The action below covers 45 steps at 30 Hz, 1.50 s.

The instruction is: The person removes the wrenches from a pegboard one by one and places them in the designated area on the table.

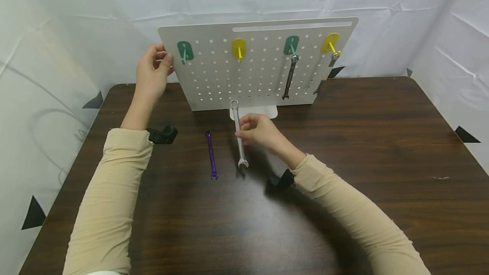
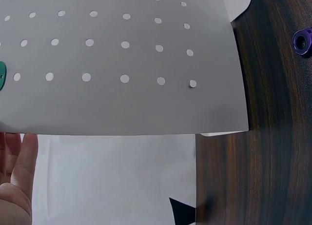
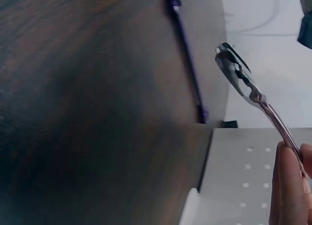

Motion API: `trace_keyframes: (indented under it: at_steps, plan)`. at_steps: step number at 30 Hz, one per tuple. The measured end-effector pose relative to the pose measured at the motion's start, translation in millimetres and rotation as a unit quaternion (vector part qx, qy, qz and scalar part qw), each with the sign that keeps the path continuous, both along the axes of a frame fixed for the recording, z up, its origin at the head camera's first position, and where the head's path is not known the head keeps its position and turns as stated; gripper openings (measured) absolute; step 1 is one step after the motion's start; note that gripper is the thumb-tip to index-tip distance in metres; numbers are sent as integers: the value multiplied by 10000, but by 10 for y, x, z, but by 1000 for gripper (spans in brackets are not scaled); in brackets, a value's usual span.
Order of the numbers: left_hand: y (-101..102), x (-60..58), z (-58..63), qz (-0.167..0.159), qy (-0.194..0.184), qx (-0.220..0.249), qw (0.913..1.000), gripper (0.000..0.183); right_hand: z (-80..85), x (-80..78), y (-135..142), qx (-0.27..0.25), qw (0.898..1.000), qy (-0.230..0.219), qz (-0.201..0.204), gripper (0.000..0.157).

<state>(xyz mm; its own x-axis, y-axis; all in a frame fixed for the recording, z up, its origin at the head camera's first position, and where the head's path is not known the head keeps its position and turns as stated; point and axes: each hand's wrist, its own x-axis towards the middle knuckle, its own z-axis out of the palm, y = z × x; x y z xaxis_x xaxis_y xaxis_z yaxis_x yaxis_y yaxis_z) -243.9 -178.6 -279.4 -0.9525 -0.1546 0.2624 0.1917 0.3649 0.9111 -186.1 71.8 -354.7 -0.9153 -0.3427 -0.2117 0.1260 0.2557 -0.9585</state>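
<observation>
My right hand [image 1: 261,133] pinches a silver combination wrench [image 1: 238,135] by the middle of its shank, its ring end toward the pegboard [image 1: 214,71]. In the right wrist view, the fingers [image 3: 291,186] grip that wrench [image 3: 273,115] above the table. At the board's upper left edge, my left hand [image 1: 153,69] holds the rim between thumb and fingers. The left wrist view shows part of this hand [image 2: 17,178] at the board's edge, with some fingertips hidden. A purple wrench [image 1: 211,155] lies on the table left of the silver one.
On the board, a green hook [image 1: 185,52] and a yellow hook [image 1: 238,49] carry nothing. Another green hook [image 1: 291,45] bears a dark wrench [image 1: 289,77]; the far-right yellow hook [image 1: 330,43] bears another wrench [image 1: 334,59]. The board's white foot [image 1: 269,111] rests on the brown table [image 1: 363,160].
</observation>
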Motion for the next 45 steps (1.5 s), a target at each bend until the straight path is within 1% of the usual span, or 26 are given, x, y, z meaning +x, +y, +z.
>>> trace_keyframes:
  at_steps: [5,8,14,22,27,32,39,45]
  plan:
    - [-1,-9,2,7,-34,70,10000,19,-124,-15,-13,88,9997,-203,95,34]
    - [-2,-15,2,4,-39,92,9999,19,-182,-30,-18,227,9994,-235,150,36]
    - [1,-25,5,16,-43,-17,10000,24,-243,-38,-43,431,9984,-343,154,37]
    - [1,-20,3,-17,-71,40,10000,23,-325,-49,-74,519,9980,-340,109,37]
    - [-2,-18,-3,-27,-70,47,10000,24,-335,-34,-94,644,9971,-397,95,35]
    - [-3,-15,-5,-25,-71,39,10000,24,-346,-23,-116,880,9953,-408,59,36]
    - [-10,-11,-11,-48,-74,131,9999,21,-356,-10,-140,1180,9924,-331,60,35]
    - [-11,-7,-10,-25,-55,48,10000,23,-347,-1,-147,1490,9885,-235,115,35]
